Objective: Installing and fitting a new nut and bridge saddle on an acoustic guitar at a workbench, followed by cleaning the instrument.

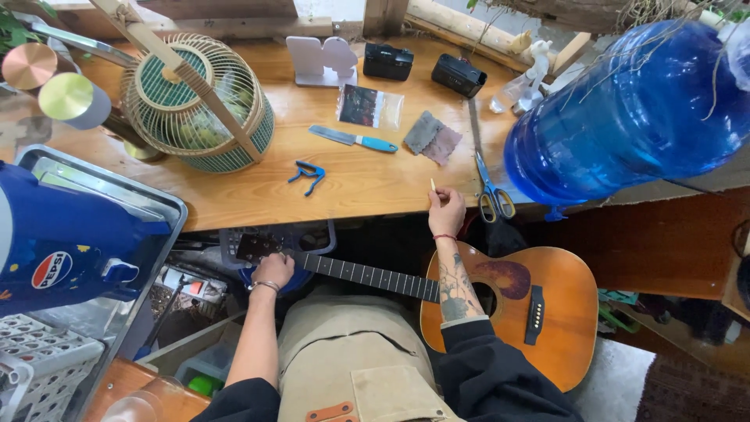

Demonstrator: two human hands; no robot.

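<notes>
Wooden and orange-brown, the acoustic guitar (pixel 539 312) lies across our lap, its neck pointing left. Our left hand (pixel 273 271) curls closed around the neck near the headstock, while our right hand (pixel 447 209), raised at the table (pixel 258 187) edge, pinches a small pale pin (pixel 433 184) between fingertips. Just beside it lie blue-handled scissors (pixel 491 187); farther off sit a blue capo (pixel 307 176), a utility knife (pixel 353 139), and a big blue water jug (pixel 625 109).

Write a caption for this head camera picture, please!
Left hand grips guitar neck; right hand pinches small stick at table edge.
</notes>
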